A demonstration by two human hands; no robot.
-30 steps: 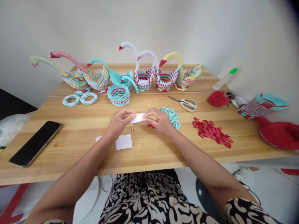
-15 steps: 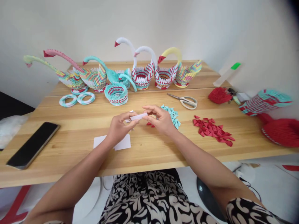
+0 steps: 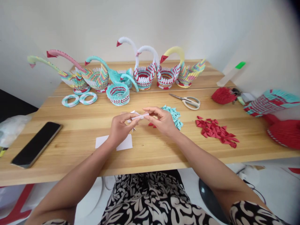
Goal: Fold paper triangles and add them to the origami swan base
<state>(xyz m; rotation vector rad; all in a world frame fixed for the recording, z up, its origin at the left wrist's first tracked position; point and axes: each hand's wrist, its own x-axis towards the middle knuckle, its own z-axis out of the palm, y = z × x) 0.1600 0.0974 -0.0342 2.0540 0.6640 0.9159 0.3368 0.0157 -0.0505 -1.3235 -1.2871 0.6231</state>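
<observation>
A narrow folded strip of white paper [image 3: 141, 116] is pinched between my two hands, above the middle of the wooden table. My left hand [image 3: 120, 126] grips its left end with thumb and fingers, while my right hand [image 3: 162, 121] holds the right end. Under my left wrist lie flat white paper sheets [image 3: 124, 142]. Some small white folded pieces [image 3: 133, 113] show just behind my left fingers, partly hidden. Beyond my right hand is a heap of turquoise folded paper triangles [image 3: 174, 115], and a few red ones peek out below it.
Several folded-paper swans [image 3: 144, 75] line the table's back. Nearer are a turquoise paper basket [image 3: 117, 93] and two paper rings [image 3: 88, 98]. Scissors [image 3: 187, 101] and red triangles [image 3: 215, 130] lie to the right, a phone [image 3: 37, 144] to the left. A red paper piece [image 3: 284, 132] sits far right.
The paper strip looks narrower and is tilted more edge-on between my fingers. Both hands keep nearly the same place; the whole view has shifted slightly.
</observation>
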